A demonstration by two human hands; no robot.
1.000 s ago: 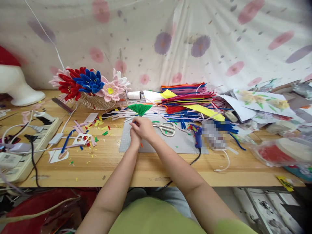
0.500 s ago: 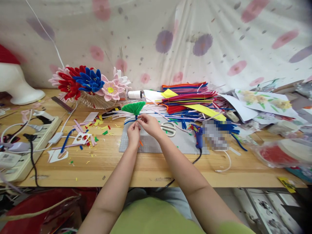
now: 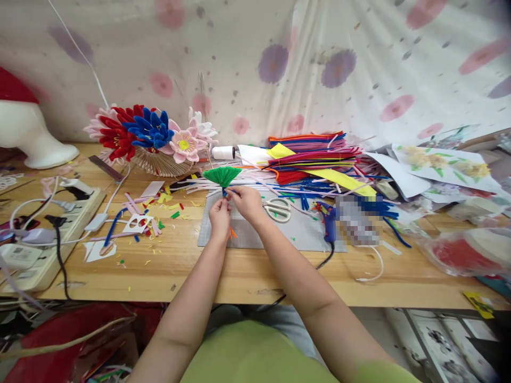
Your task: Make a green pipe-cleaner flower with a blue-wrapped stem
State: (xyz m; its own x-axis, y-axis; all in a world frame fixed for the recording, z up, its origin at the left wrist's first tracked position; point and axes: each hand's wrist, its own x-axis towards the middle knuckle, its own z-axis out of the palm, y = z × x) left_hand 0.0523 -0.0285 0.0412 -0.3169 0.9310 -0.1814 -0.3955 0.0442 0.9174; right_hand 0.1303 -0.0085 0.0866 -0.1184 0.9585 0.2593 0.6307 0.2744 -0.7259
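A green fan-shaped pipe cleaner piece point(image 3: 222, 175) stands upright over the grey mat, its fuzzy top spread wide. Its narrow stem has a blue wrap below the green. My left hand point(image 3: 220, 215) is closed around the lower stem, and an orange end pokes out beneath. My right hand point(image 3: 246, 202) pinches at the blue part of the stem with thumb and fingertips. What exactly lies between those fingertips is too small to make out. Just right of my right hand, white-handled scissors point(image 3: 278, 209) lie on the grey cutting mat point(image 3: 255, 242).
A blue glue gun point(image 3: 328, 221) with its cord rests at the mat's right edge. Bundles of coloured pipe cleaners point(image 3: 315, 157) are piled behind. Finished fuzzy flowers point(image 3: 151, 130) and a power strip point(image 3: 75, 234) stand on the left. Paper scraps point(image 3: 138, 223) litter the wood.
The camera view has shifted slightly, so the whole scene sits a little further right. Both hands keep nearly the same pose on the green piece's stem.
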